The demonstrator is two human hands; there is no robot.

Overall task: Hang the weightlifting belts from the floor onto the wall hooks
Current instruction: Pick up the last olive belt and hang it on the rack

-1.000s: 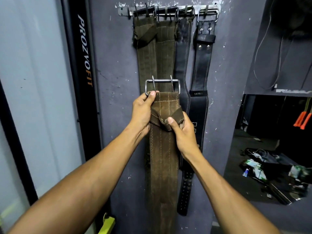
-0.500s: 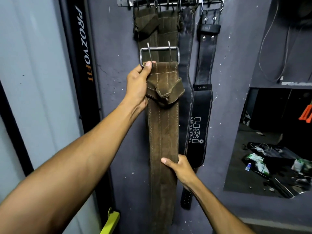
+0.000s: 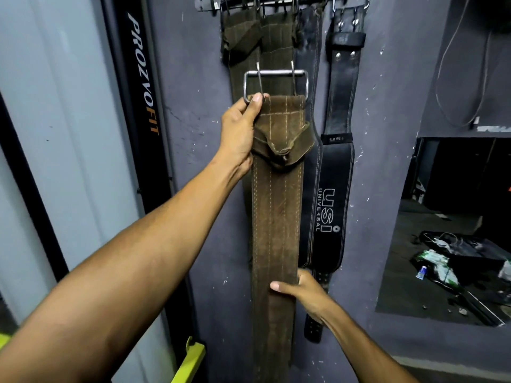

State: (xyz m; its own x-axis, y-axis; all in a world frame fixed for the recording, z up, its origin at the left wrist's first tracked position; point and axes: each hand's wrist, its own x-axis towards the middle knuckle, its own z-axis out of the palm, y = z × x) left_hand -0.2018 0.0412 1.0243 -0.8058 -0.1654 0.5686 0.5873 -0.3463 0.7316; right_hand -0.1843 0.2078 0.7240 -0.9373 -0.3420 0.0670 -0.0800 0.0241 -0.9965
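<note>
Overhead, left hand (image 3: 239, 134) clamped on brown belt (image 3: 276, 217) beside its buckle (image 3: 275, 82), right hand (image 3: 307, 293) pinching its right edge lower down.

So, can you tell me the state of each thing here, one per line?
Brown belt: held up, not yet hooked.
Buckle: below the hook rack, free.
Left hand: grip at the buckle end.
Right hand: grip lower on the strap.
Black belt: hanging from the rack.
Other brown belts: hanging.
</note>
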